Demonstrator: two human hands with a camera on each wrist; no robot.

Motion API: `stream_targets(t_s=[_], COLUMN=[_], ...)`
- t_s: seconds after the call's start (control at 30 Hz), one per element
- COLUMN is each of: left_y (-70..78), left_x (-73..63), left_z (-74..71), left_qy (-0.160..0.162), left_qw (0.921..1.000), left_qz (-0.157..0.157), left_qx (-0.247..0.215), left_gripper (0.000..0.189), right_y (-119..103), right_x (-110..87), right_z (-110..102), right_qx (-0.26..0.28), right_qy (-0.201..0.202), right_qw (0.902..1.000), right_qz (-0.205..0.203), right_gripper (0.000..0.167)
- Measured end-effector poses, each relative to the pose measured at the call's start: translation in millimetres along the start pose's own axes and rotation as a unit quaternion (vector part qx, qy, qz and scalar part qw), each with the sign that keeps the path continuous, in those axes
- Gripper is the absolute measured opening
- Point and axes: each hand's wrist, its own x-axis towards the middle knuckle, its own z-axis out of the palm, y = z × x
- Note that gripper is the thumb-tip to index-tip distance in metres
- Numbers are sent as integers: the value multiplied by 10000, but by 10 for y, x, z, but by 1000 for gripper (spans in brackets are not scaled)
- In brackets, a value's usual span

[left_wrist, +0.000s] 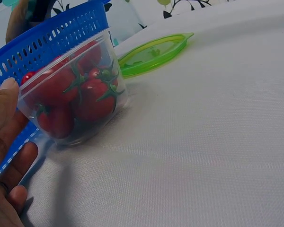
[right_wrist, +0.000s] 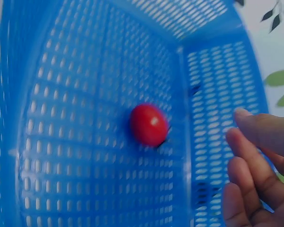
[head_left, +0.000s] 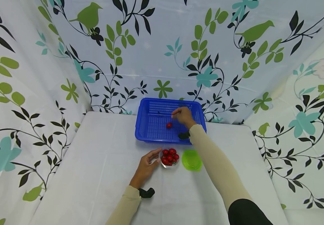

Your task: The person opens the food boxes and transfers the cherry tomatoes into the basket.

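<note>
In the head view a small clear container [head_left: 169,166] stands on the table, filled with several red cherry tomatoes [head_left: 169,157]; green stems show through its wall in the left wrist view. My left hand [head_left: 147,165] is at the container's left side, thumb and fingertips right at its rim and wall. Inside the blue basket [head_left: 140,125] lies a single cherry tomato [right_wrist: 148,125]. Over that basket reaches my right hand [head_left: 183,115], fingers loosely bent with nothing between them, a little away from the tomato.
A green lid [head_left: 191,160] lies flat on the white-covered table [head_left: 108,156], right of the container. The blue basket stands at the table's back edge, against a patterned curtain [head_left: 162,62]. More curtain hangs on both sides.
</note>
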Motion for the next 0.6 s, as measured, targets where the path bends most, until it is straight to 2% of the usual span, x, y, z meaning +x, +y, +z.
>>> stream_targets(t_s=[0.1, 0.27, 0.6], left_y=[5, -14, -29], left_x=[7, -3, 0], left_z=[-7, -7, -5], left_qy=[50, 93, 61], left_qw=[10000, 9999, 10000], left_qz=[10, -65, -19], left_qx=[-12, -117, -62], left_gripper=[46, 47, 48], right_y=[-71, -170, -448], right_x=[-65, -220, -818], right_z=[-36, -72, -122], right_qx=[172, 116, 185], right_qy=[91, 289, 766], right_qw=[9992, 9963, 9834], right_qz=[-337, -807, -1632], right_gripper=[10, 12, 18])
